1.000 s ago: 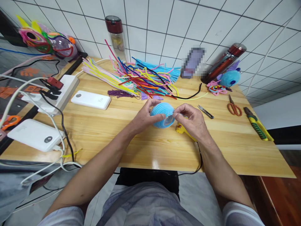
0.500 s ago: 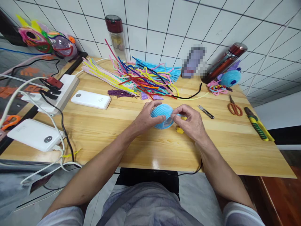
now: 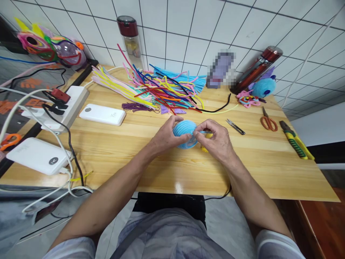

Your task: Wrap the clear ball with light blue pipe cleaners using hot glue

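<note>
My left hand (image 3: 166, 136) is closed around a light blue ball (image 3: 184, 127) wound in rings of fuzzy pipe cleaner, thumb in front and fingers behind. A clear, uncovered part of the ball shows at its right front side. There, my right hand (image 3: 217, 139) pinches a light blue pipe cleaner (image 3: 207, 132) between thumb and index finger, touching the ball. A small yellow object (image 3: 203, 148) lies on the table, partly hidden behind my right hand.
Behind the ball spreads a heap of coloured pipe cleaners (image 3: 167, 88). Thread snips (image 3: 235, 127), orange-handled scissors (image 3: 268, 121) and pliers (image 3: 295, 140) lie to the right. White power banks (image 3: 102, 114) and a cabled power strip (image 3: 71, 108) occupy the left. A glass bottle (image 3: 130, 43) stands at the wall.
My right hand has moved slightly left, its fingertips now over the ball's clear part. The left hand keeps its hold on the ball. The whole view has shifted a little.
</note>
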A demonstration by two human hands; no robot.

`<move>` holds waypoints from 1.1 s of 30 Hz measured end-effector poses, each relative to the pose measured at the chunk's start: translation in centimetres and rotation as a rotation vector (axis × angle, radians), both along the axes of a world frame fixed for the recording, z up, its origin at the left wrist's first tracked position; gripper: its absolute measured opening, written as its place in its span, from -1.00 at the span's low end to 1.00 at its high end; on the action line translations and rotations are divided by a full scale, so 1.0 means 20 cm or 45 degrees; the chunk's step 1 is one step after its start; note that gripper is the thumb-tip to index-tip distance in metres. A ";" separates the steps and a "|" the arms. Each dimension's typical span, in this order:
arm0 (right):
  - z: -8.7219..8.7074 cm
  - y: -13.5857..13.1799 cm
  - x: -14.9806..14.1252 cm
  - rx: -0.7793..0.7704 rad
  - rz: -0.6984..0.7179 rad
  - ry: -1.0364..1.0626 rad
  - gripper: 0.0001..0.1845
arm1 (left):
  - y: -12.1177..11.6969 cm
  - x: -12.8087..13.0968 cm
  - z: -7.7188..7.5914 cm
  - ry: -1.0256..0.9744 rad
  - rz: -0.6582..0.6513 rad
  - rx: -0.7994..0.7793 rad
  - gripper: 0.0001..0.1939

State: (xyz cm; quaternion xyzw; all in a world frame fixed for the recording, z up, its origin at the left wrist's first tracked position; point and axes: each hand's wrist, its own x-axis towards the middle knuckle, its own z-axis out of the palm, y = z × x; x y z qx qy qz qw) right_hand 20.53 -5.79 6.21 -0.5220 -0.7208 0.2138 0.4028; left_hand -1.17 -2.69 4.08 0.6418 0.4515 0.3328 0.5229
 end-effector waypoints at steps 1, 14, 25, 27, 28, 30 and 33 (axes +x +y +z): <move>0.00 0.00 0.00 0.013 0.002 -0.005 -0.95 | 0.00 0.00 0.01 0.016 0.004 0.006 -0.28; 0.01 0.00 0.01 -0.003 -0.014 0.023 -0.93 | 0.01 0.01 -0.04 -0.069 0.080 0.001 -0.37; 0.01 0.00 0.00 -0.058 -0.019 0.034 -0.92 | 0.03 0.00 -0.08 -0.263 0.019 -0.005 -0.38; 0.01 0.01 0.00 -0.058 -0.034 0.035 -0.92 | 0.02 0.00 -0.07 -0.272 -0.003 -0.020 -0.38; 0.01 0.01 0.00 -0.060 -0.039 0.034 -0.92 | 0.02 -0.01 -0.07 -0.262 -0.012 -0.027 -0.39; 0.01 0.01 0.00 -0.063 -0.043 0.034 -0.92 | 0.01 -0.01 -0.05 -0.226 -0.020 -0.035 -0.43; 0.01 0.00 0.00 -0.065 -0.040 0.036 -0.92 | 0.00 -0.01 -0.03 -0.188 -0.021 -0.045 -0.40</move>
